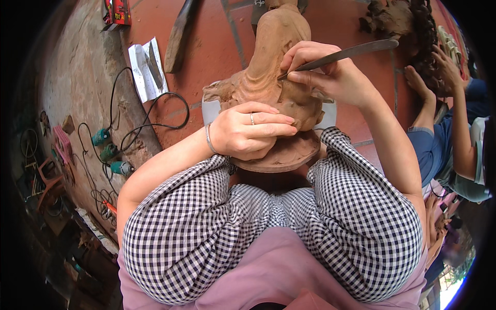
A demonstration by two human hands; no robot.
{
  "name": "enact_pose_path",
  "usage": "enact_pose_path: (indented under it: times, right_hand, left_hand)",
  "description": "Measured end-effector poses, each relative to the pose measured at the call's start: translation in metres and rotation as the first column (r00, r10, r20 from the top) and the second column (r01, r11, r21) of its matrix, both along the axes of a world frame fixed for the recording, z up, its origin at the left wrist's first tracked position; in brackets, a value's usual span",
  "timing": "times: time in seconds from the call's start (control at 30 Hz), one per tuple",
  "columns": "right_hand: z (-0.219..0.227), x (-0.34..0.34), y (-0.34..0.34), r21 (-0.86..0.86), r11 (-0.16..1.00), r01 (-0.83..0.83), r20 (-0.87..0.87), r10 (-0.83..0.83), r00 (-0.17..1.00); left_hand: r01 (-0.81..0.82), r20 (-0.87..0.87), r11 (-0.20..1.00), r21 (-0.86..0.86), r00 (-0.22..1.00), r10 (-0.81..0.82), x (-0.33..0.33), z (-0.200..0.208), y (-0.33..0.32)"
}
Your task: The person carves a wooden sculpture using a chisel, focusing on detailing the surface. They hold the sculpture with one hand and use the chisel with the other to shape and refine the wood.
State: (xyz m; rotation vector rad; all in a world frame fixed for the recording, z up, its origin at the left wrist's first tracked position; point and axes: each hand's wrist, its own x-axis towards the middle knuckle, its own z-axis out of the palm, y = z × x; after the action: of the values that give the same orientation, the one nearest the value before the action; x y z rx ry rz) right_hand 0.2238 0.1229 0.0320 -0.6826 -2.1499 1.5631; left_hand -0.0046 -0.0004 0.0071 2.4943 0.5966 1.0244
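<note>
A brown clay figure [276,46] stands on a round board [281,164] between my knees, its broad folded base toward me. My left hand [250,129] lies on the near side of that base with its fingers stretched out along the clay, a ring on one of them; the thumb is hidden. My right hand [330,70] is closed round a long dark modelling tool [356,50], pen-fashion. The tool's thin tip meets the clay at the middle of the figure, where the body joins the base. Its wide, rounded end points up to the right.
Left of the figure lie a wooden paddle [178,41] and a dark blade on white paper [137,70]. Black cables [175,125] and green power tools [102,137] lie farther left. At right, another person's hands [448,67] touch a dark carved piece [423,36].
</note>
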Motion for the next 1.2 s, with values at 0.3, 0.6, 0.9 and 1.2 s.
enact_pose_path:
  times: [0.3, 0.6, 0.9, 1.2]
  right_hand:
    - [-0.021, 0.028, -0.02, -0.421, 0.796, 0.435, -0.022, -0.488, 0.872]
    - [-0.023, 0.028, -0.045, -0.504, 0.714, 0.486, 0.013, -0.557, 0.831]
    - [0.005, -0.006, -0.031, 0.023, 0.86, 0.51, 0.109, -0.509, 0.854]
    - [0.006, -0.009, -0.009, -0.083, 0.857, 0.509, 0.091, -0.502, 0.86]
  left_hand:
    - [-0.012, -0.032, 0.999, 0.035, 0.999, 0.013, -0.002, -0.002, 0.0]
    - [-0.169, -0.331, 0.965, -0.2, 0.939, 0.096, -0.005, 0.021, 0.018]
    - [-0.555, -0.354, 0.725, -0.409, 0.828, 0.434, -0.004, 0.003, 0.021]
    - [-0.535, -0.292, 0.741, -0.407, 0.844, 0.449, -0.001, 0.001, 0.022]
